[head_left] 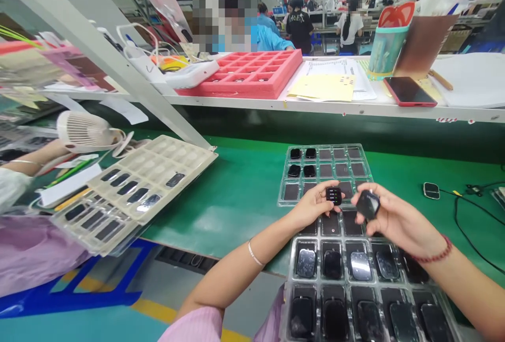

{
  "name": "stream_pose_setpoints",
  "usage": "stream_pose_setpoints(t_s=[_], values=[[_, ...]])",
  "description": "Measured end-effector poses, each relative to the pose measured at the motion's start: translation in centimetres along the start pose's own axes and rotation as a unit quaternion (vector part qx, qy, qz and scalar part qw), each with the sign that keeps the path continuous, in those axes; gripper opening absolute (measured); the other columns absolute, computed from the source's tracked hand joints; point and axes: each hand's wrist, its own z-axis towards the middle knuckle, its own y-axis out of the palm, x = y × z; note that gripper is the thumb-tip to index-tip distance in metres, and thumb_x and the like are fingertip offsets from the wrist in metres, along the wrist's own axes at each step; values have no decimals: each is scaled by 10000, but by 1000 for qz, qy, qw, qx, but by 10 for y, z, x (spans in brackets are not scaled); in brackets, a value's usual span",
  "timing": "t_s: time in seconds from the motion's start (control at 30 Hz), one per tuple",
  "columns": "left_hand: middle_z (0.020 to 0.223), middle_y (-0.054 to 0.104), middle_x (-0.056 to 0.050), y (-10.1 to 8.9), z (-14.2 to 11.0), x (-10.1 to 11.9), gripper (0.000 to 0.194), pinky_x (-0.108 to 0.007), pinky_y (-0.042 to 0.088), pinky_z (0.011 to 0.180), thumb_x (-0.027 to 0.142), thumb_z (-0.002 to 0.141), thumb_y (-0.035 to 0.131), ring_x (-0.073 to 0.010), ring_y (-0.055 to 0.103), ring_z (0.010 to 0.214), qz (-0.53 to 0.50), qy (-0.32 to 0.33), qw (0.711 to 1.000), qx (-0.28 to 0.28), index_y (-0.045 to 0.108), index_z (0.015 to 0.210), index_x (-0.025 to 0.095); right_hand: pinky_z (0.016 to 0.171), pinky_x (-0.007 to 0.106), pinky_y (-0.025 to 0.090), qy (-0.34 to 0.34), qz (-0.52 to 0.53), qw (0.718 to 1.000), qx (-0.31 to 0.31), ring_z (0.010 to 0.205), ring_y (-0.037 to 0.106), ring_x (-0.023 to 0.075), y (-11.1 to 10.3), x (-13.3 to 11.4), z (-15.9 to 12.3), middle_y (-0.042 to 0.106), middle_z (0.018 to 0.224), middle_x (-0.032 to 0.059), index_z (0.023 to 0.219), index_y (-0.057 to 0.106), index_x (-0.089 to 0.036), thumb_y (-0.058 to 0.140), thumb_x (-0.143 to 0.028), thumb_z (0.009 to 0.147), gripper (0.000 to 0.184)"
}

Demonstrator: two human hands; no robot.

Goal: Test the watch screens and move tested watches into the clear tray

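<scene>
Left hand (313, 204): thumb and fingers closed on a lit watch (333, 195), held just above the trays. Right hand (389, 213): pinching a dark watch (368, 205) beside it. Looks partway: four watches (310, 171) in the far tray (325, 169), ten visible in the near tray (320, 283), two in my hands. Trays: clear shiny plastic, dark squarish pockets. Watches: glossy, flat, rounded corners; some near ones look smudged.

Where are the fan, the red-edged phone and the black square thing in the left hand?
Fan (83, 132), head view: on its slatted grille.
Red-edged phone (410, 91), head view: on its dark screen.
Black square thing (333, 195), head view: on its screen.
</scene>
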Motion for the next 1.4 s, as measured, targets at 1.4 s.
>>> stream_pose_setpoints(t_s=[1.4], values=[[806, 653, -9, -3, 0, 2, 555, -275, 493, 672, 250, 810, 638, -115, 587, 632, 74, 19, 997, 5, 533, 1354, 217, 616, 287, 583, -17, -180, 983, 10, 681, 683, 150, -10, 18, 16, 709, 1023, 99, 1151, 600, -194, 619, -396, 890, 330]])
